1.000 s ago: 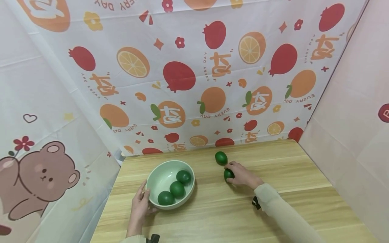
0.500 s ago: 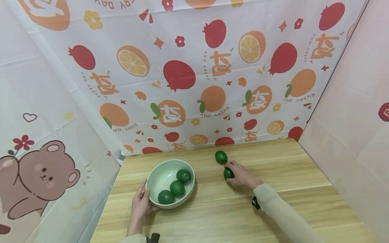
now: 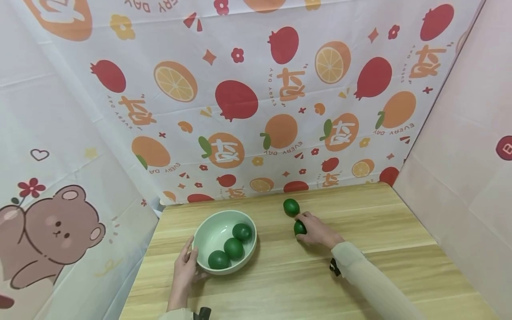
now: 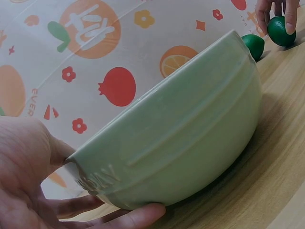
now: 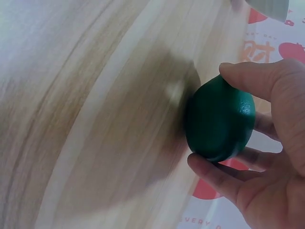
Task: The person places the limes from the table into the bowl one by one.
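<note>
A pale green bowl (image 3: 212, 231) stands on the wooden table, and three dark green limes (image 3: 234, 249) lie inside it along the right and near side. My left hand (image 3: 185, 269) holds the bowl from its left: the left wrist view shows the thumb at the rim and fingers under the outer wall (image 4: 181, 129). Off to the right of the bowl, my right hand (image 3: 317, 231) grips another lime (image 5: 219, 119) between thumb and fingers, low over the tabletop. One more lime (image 3: 291, 207) lies just behind that hand, near its fingertips.
A white cloth with printed fruit (image 3: 236, 100) hangs right behind the table's back edge. Pale cloths flank it, the left one bearing a printed bear (image 3: 60, 231). Bare wood (image 3: 276, 275) stretches between the two arms.
My right hand and the lime in it have shifted very slightly left. My left hand stays on the bowl, and the other limes have not moved.
</note>
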`<state>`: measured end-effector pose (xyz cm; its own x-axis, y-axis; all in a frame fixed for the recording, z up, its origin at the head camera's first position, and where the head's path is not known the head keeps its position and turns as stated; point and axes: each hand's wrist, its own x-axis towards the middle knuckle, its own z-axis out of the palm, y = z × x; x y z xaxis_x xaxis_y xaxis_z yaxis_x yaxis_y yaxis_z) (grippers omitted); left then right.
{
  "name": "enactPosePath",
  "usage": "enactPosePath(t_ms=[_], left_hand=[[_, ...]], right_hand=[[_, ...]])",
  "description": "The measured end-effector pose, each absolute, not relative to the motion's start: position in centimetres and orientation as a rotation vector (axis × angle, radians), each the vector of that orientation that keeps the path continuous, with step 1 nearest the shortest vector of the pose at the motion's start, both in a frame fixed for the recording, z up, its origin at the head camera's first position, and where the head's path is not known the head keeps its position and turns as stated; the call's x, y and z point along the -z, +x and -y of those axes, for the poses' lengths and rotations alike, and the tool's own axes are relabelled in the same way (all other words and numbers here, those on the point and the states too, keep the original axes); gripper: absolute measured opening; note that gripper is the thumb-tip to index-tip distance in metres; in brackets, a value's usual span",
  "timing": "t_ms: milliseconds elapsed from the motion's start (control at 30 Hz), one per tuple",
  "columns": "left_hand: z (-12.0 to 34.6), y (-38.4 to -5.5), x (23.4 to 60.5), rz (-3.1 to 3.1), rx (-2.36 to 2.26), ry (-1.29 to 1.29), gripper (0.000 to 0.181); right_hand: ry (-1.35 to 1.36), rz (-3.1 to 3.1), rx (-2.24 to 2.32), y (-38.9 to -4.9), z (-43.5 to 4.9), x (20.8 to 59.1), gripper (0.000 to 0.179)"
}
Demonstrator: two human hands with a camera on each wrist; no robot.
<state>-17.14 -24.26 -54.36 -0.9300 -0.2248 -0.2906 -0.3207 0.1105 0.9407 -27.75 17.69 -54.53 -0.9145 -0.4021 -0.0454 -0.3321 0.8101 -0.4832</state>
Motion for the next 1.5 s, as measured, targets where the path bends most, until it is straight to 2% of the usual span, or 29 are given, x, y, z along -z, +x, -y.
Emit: enactPosePath(t_ms=[400, 1500], left_hand=[[24.2, -17.2, 54.8, -2.273, -1.986, -0.562, 0.059], [24.1, -17.1, 54.5, -2.264, -1.999, -0.556, 0.059]], right_hand=[[-0.603, -2.921, 0.804, -28.0, -17.3, 54.0, 0.059], [-0.915, -3.074, 0.812, -29.5, -12.8, 45.2, 0.058]])
